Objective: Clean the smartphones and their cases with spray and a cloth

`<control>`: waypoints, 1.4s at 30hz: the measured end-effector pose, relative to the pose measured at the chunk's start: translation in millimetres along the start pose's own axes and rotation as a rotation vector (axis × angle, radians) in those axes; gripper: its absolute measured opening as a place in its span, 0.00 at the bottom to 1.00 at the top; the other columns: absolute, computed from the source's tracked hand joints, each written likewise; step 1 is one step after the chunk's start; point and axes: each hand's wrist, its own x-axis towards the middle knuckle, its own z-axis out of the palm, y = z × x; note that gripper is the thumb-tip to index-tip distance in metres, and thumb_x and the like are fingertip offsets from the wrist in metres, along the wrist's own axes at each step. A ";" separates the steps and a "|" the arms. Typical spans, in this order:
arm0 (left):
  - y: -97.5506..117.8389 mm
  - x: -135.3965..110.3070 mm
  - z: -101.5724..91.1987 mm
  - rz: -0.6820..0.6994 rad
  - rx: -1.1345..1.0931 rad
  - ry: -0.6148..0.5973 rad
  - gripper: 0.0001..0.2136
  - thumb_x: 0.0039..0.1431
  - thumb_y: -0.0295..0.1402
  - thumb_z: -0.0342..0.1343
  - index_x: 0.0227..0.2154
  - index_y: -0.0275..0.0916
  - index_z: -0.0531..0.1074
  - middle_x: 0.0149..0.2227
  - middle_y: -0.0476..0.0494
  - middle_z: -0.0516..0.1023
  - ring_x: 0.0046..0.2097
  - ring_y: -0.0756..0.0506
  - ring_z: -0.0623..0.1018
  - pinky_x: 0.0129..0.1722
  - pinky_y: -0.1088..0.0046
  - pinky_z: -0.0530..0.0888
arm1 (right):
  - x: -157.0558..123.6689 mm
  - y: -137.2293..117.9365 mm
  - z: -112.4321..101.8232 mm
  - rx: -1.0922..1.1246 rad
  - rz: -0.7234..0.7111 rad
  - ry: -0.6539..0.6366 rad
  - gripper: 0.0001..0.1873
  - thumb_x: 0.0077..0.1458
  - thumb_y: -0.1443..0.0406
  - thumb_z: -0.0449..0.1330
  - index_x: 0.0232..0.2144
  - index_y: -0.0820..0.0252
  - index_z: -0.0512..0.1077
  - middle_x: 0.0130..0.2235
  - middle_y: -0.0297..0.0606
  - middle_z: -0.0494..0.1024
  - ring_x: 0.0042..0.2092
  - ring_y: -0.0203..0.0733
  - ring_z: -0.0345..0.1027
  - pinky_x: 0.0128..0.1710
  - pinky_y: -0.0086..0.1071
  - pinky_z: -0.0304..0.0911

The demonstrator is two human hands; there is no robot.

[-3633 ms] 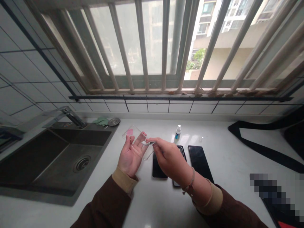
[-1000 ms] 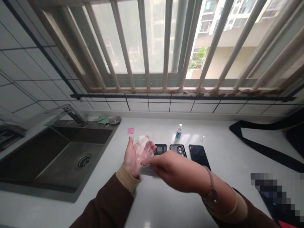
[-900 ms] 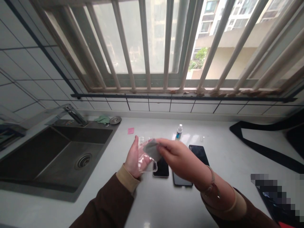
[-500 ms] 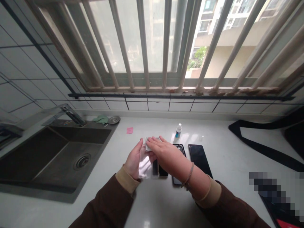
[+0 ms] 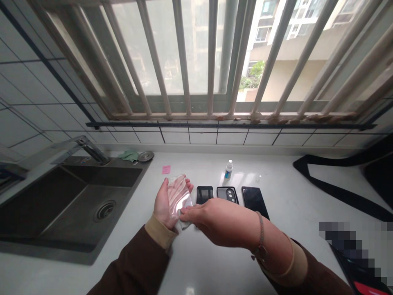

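Brown sleeves (image 5: 133, 262) with tan cuffs (image 5: 161, 230) nearest. Pinched in a palm-down right hand (image 5: 215, 221), angled across from the right, a small grey cloth (image 5: 184, 225) at the near right corner of a clear, rectangular plastic phone case (image 5: 179, 196). Under that case, the cradling grip of a palm-up left hand (image 5: 162, 205), thumb along its left edge. Farther, two flat black phones (image 5: 254, 200) with a black phone case (image 5: 224, 191) between. Beyond, a white bottle (image 5: 228, 170) with blue label and, left, a square pink paper note (image 5: 166, 169), print too small to read.

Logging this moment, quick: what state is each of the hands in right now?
Left hand: holding a clear phone case, fingers behind it.
Right hand: closed on a pale gray cloth at the case's near end.
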 end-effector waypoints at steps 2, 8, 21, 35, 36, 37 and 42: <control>0.5 -0.2 -0.8 0.008 -0.005 -0.014 0.23 0.74 0.41 0.49 0.54 0.23 0.74 0.44 0.26 0.83 0.43 0.39 0.85 0.49 0.63 0.83 | -4.2 -0.2 -13.3 0.087 -0.037 -0.066 0.18 0.66 0.72 0.57 0.53 0.51 0.79 0.38 0.34 0.86 0.35 0.38 0.78 0.38 0.28 0.69; -2.3 -0.6 -3.5 -0.196 0.024 -0.307 0.24 0.74 0.45 0.47 0.55 0.28 0.74 0.44 0.28 0.83 0.45 0.38 0.85 0.50 0.58 0.82 | 3.4 20.2 -20.2 0.380 0.147 0.338 0.16 0.73 0.68 0.51 0.50 0.56 0.80 0.43 0.36 0.86 0.42 0.39 0.80 0.45 0.31 0.73; -5.8 -3.5 3.9 -0.050 0.059 -0.155 0.26 0.76 0.46 0.43 0.54 0.26 0.75 0.46 0.27 0.83 0.46 0.38 0.85 0.48 0.60 0.81 | 23.1 41.7 42.4 -0.043 -0.037 0.148 0.29 0.63 0.78 0.54 0.65 0.66 0.69 0.69 0.52 0.68 0.71 0.48 0.62 0.72 0.44 0.55; -1.4 5.0 -3.2 0.177 -0.059 0.032 0.26 0.73 0.49 0.47 0.50 0.29 0.77 0.46 0.29 0.83 0.47 0.40 0.84 0.51 0.61 0.82 | 17.4 56.7 12.3 0.479 0.424 0.457 0.17 0.70 0.64 0.51 0.45 0.58 0.82 0.37 0.38 0.84 0.39 0.42 0.77 0.42 0.35 0.71; -2.1 5.1 -3.1 0.170 -0.049 0.005 0.26 0.74 0.49 0.47 0.51 0.29 0.77 0.48 0.28 0.82 0.49 0.39 0.84 0.52 0.60 0.82 | 19.5 57.9 18.1 0.460 0.437 0.505 0.17 0.71 0.64 0.52 0.48 0.57 0.81 0.41 0.40 0.85 0.44 0.45 0.78 0.46 0.37 0.72; -2.7 5.1 -3.0 0.155 -0.038 -0.029 0.25 0.74 0.49 0.46 0.52 0.30 0.77 0.50 0.28 0.82 0.51 0.39 0.83 0.53 0.59 0.82 | 21.3 57.5 24.2 0.454 0.424 0.534 0.18 0.71 0.63 0.52 0.51 0.56 0.80 0.46 0.41 0.86 0.49 0.46 0.79 0.51 0.40 0.71; -2.8 2.7 -2.2 0.083 0.004 -0.139 0.25 0.75 0.48 0.44 0.52 0.33 0.77 0.56 0.29 0.80 0.51 0.40 0.83 0.47 0.63 0.83 | 27.0 42.8 50.0 0.494 0.264 0.477 0.22 0.70 0.66 0.54 0.62 0.52 0.75 0.61 0.40 0.79 0.62 0.45 0.74 0.63 0.40 0.67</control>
